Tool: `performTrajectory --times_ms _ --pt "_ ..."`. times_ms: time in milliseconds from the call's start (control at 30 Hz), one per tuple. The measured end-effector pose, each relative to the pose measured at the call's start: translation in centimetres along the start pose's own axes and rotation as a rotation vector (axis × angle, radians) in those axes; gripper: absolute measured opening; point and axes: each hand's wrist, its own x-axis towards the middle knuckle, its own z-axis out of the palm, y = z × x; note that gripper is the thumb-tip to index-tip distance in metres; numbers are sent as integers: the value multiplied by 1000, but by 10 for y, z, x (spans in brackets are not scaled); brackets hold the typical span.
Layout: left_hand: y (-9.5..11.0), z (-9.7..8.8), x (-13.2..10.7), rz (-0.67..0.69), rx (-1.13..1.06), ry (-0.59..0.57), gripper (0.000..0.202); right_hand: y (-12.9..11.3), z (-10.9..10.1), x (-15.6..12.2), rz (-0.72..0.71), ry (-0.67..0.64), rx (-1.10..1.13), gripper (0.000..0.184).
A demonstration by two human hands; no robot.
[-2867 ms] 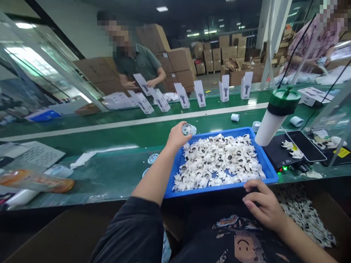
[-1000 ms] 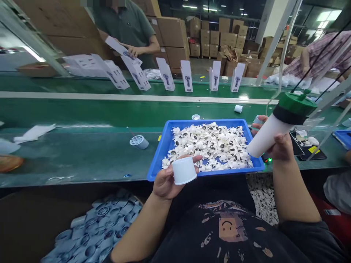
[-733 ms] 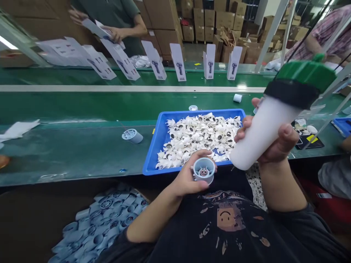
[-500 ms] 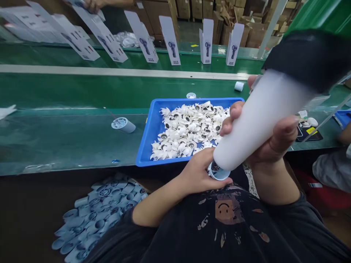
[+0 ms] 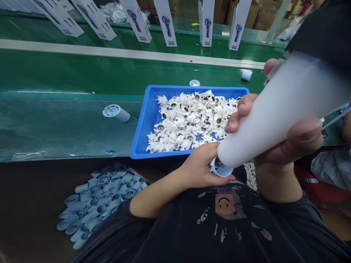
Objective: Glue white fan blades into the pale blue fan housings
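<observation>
My left hand (image 5: 201,166) is closed round a light-blue plastic fan housing (image 5: 224,171), its open end facing up. Dark parts show inside the housing. My right hand (image 5: 293,144) wraps round the thick white body of an electric screwdriver (image 5: 263,120), which slants down to the left. The screwdriver's rounded nose is at the housing's mouth; its tip is hidden. Just beyond my hands, a blue tray (image 5: 139,126) holds a heap of white fan blade wheels (image 5: 189,120) with dark hubs.
Left of the tray lies a light-blue housing (image 5: 117,113) with a thin wire. Two small pieces, a ring (image 5: 194,83) and a cylinder (image 5: 246,75), lie behind it. White boxes (image 5: 166,27) stand on the green belt (image 5: 90,71). Many housings (image 5: 101,204) are piled low left.
The view has tipped downward, so the boxes sit higher in the picture. The screwdriver leans over further, its upper end lower and to the right. My left hand keeps its hold on the housing.
</observation>
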Motion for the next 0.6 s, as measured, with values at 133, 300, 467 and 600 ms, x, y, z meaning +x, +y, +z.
performTrajectory --times_ms 133,300,467,600 --pt "-2 1 2 59 29 11 31 1 0 0 12 12 -18 42" --pt "4 0 1 22 58 -25 33 3 2 3 47 72 -74 50" --pt "-6 -20 -2 -218 229 -231 72 5 -18 0 -38 220 -65 44" --pt "-39 -44 -13 -379 297 17 68 7 -59 -8 -59 345 -209 44"
